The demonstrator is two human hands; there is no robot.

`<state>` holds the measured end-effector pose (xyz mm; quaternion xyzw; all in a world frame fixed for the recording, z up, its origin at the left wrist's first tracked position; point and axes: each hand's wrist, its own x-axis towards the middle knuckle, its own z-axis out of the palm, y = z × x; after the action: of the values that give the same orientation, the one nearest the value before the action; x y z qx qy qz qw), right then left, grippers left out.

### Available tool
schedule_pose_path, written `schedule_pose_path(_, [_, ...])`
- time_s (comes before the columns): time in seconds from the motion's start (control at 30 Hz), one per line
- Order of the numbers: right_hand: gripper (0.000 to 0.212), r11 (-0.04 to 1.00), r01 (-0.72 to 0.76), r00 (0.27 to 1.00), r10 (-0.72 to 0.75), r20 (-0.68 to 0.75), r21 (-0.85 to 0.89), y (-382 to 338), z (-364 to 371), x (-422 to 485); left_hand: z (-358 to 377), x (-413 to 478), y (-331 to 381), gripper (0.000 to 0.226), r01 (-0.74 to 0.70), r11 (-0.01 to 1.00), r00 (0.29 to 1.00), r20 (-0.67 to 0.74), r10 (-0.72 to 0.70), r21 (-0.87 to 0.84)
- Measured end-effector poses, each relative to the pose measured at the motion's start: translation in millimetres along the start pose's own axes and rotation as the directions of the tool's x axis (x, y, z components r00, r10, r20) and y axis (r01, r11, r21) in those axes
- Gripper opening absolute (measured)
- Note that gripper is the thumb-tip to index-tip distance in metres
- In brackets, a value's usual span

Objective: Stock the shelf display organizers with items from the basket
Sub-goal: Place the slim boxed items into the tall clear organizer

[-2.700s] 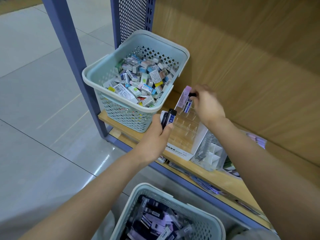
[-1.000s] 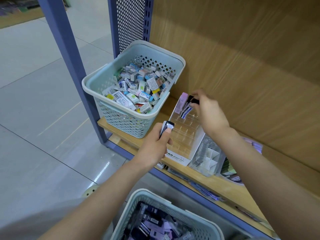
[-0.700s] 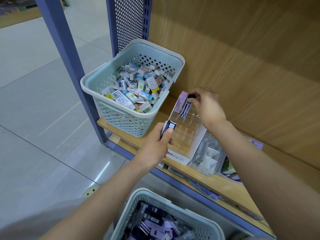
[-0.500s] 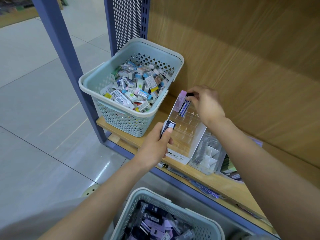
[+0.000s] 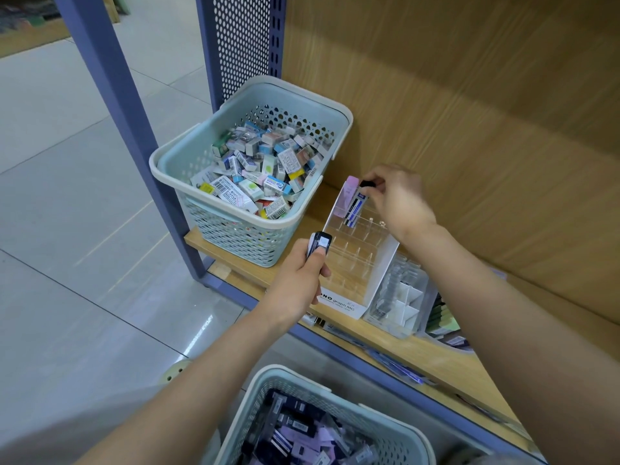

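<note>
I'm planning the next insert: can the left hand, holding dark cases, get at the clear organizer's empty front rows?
Probably yes: the left hand sits beside the front corner of the clear acrylic tiered organizer, nothing lies between, and the right hand works only at its back row.

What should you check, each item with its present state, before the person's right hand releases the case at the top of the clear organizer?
1. Right hand pinches the black cap of the blue-and-white case: ok.
2. That case's lower end is inside a top-row slot of the clear organizer, beside the pink case: ok.
3. Case seated fully down in its slot: cannot tell.
4. Left hand holds spare cases ready: ok.
5. Lower rows have empty slots: ok.
6. Organizer stands on the wooden shelf: ok.
</note>
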<state>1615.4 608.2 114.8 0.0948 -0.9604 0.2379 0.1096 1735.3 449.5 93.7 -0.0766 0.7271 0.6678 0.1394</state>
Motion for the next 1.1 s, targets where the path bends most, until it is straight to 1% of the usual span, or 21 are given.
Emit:
schedule_pose_path(0.13, [0.012, 0.999, -0.032, 0.998, 0.033, 0.051, -0.02, 0.2, 0.7, -0.5, -0.1, 0.5, -1.4, 0.018, -0.006, 1.0, 1.0, -0.003, 0.006, 0.002])
schedule_pose_path(0.27, [0.021, 0.985, 0.036, 0.998, -0.028, 0.047, -0.166, -1.1, 4.4, -13.7, -1.0, -1.0, 0.2, 0.015, 0.023, 0.999, 1.0, 0.002, -0.023, -0.05])
schedule_pose_path(0.4, [0.029, 0.934, 0.098, 0.992, -0.064, 0.109, -0.344, -4.0, 5.7, -17.1, -1.0, -2.9, 2.5, 0.02, 0.039, 0.988, 0.999, 0.036, -0.034, -0.146])
schedule_pose_path(0.47, [0.031, 0.911, 0.146, 0.988, -0.114, 0.106, -0.386, -6.6, 7.0, -23.6, -1.6, -3.6, 1.2, 0.018, 0.007, 0.992, 0.999, 0.043, -0.002, -0.122])
schedule_pose_path(0.5, [0.031, 0.912, 0.169, 0.985, -0.148, 0.085, -0.374, -8.6, 7.6, -29.1, -2.0, -4.2, 0.2, 0.016, -0.021, 0.996, 0.999, 0.047, 0.025, -0.089])
schedule_pose_path(0.53, [0.032, 0.937, 0.161, 0.987, -0.153, 0.051, -0.311, -12.1, 6.6, -35.5, -2.5, -4.9, -0.6, 0.014, -0.053, 0.997, 0.997, 0.053, 0.056, -0.058])
schedule_pose_path(0.6, [0.032, 0.994, 0.089, 0.996, -0.089, 0.009, -0.06, -25.3, 0.6, -50.8, -3.6, -6.6, -1.3, 0.014, -0.098, 0.995, 0.993, 0.063, 0.1, -0.034])
schedule_pose_path(0.63, [0.031, 0.995, 0.063, 0.997, -0.066, 0.029, 0.071, -32.6, -3.0, -58.9, -3.8, -7.6, -0.8, 0.014, -0.109, 0.993, 0.992, 0.063, 0.112, -0.039])
schedule_pose_path(0.67, [0.031, 0.987, 0.047, 0.996, -0.059, 0.074, 0.157, -38.8, -6.7, -67.0, -3.9, -8.7, 0.2, 0.014, -0.119, 0.992, 0.991, 0.062, 0.122, -0.044])
schedule_pose_path(0.73, [0.03, 0.971, 0.01, 0.977, -0.059, 0.203, 0.238, -46.3, -14.8, -82.2, -3.5, -10.6, 2.3, 0.013, -0.142, 0.989, 0.989, 0.046, 0.144, -0.029])
schedule_pose_path(0.8, [0.021, 0.948, -0.078, 0.957, -0.016, 0.291, 0.308, -47.6, -22.7, -93.4, -2.4, -12.8, 3.4, 0.009, -0.164, 0.986, 0.986, 0.027, 0.164, -0.008])
schedule_pose_path(0.83, [0.019, 0.924, -0.127, 0.956, 0.018, 0.293, 0.359, -47.3, -27.1, -97.9, -1.5, -14.3, 3.8, 0.007, -0.163, 0.987, 0.986, 0.015, 0.163, 0.0])
schedule_pose_path(0.87, [0.019, 0.893, -0.164, 0.963, 0.054, 0.264, 0.418, -46.5, -31.1, -101.6, -0.9, -15.8, 4.5, 0.003, -0.148, 0.989, 0.989, 0.001, 0.148, -0.002])
schedule_pose_path(0.9, [0.018, 0.863, -0.173, 0.975, 0.082, 0.206, 0.475, -46.1, -35.4, -104.7, -0.2, -17.1, 5.4, 0.004, -0.119, 0.993, 0.993, -0.019, 0.119, -0.024])
schedule_pose_path(0.97, [0.019, 0.838, -0.109, 0.994, 0.087, 0.066, 0.535, -43.9, -43.8, -110.8, 0.6, -19.3, 7.8, 0.013, -0.028, 0.989, 0.998, -0.051, 0.021, -0.144])
schedule_pose_path(1.0, [0.022, 0.842, -0.051, 0.998, 0.054, 0.01, 0.537, -42.9, -47.1, -114.3, 0.6, -20.3, 9.4, 0.015, 0.012, 0.977, 0.998, -0.052, -0.024, -0.212])
schedule_pose_path(1.03, [0.023, 0.85, 0.015, 1.0, -0.001, -0.027, 0.526, -42.0, -49.0, -118.8, 0.6, -21.8, 11.2, 0.016, 0.035, 0.964, 0.998, -0.046, -0.049, -0.264])
schedule_pose_path(1.1, [0.018, 0.865, 0.139, 0.99, -0.125, -0.061, 0.481, -39.1, -48.7, -129.8, 1.8, -24.2, 13.6, 0.015, 0.039, 0.941, 0.998, -0.035, -0.054, -0.337])
